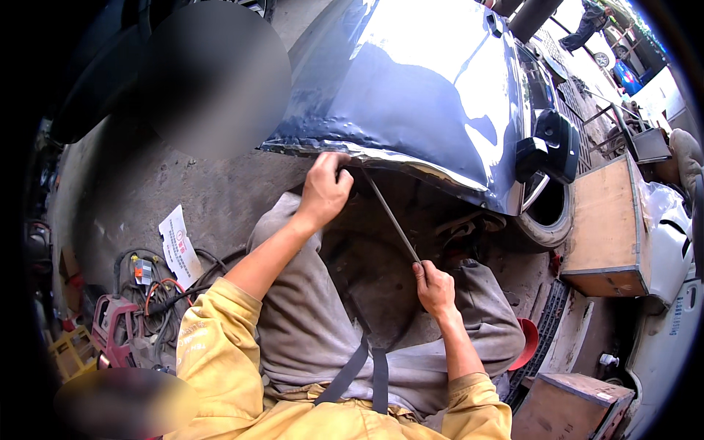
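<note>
A dark blue car door (411,95) lies in front of me, its near edge crumpled and dented. My left hand (326,187) is closed on that bent edge, fingers curled over the metal. In my right hand (436,288) is the lower end of a long thin metal pry bar (390,211). The bar slants up and left, and its far tip reaches the underside of the door edge beside my left hand. Whether the tip touches the metal is hidden. A black side mirror (555,145) sticks out at the door's right.
A tyre (548,220) lies under the door's right corner. Wooden boxes (603,227) stand at the right, with a red round object (525,345) by my knee. Cables (165,308), a white printed sheet (180,246) and a pink frame (112,330) lie at the left.
</note>
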Action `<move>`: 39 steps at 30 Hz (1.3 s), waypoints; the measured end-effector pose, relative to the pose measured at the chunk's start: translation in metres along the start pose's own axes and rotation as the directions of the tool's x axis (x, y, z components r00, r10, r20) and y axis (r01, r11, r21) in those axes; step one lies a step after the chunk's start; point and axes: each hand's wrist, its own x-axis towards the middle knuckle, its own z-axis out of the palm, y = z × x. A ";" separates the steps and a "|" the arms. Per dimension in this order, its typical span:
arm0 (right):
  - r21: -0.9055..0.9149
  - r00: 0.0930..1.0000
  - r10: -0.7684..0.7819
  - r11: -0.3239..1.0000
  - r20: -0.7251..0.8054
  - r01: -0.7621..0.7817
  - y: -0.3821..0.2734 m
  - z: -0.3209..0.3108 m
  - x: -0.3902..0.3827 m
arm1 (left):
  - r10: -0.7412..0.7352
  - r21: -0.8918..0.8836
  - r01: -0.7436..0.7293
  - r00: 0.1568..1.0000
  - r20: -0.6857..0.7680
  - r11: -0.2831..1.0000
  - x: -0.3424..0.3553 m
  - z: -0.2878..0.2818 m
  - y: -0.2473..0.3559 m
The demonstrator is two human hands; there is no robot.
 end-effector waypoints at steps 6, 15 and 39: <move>0.019 0.992 -0.123 0.992 -0.029 0.123 0.038 0.005 0.023 | -0.652 -0.834 0.551 0.638 0.409 0.016 0.026 -0.023 -0.056; 0.057 0.988 -0.157 0.986 0.009 0.156 0.072 0.015 0.053 | -0.745 -0.867 0.486 0.536 0.396 -0.111 0.046 -0.007 -0.042; 0.116 0.961 -0.271 0.954 -0.055 0.276 0.097 0.036 0.101 | -0.800 -0.817 0.575 0.510 0.315 0.045 0.052 0.003 -0.022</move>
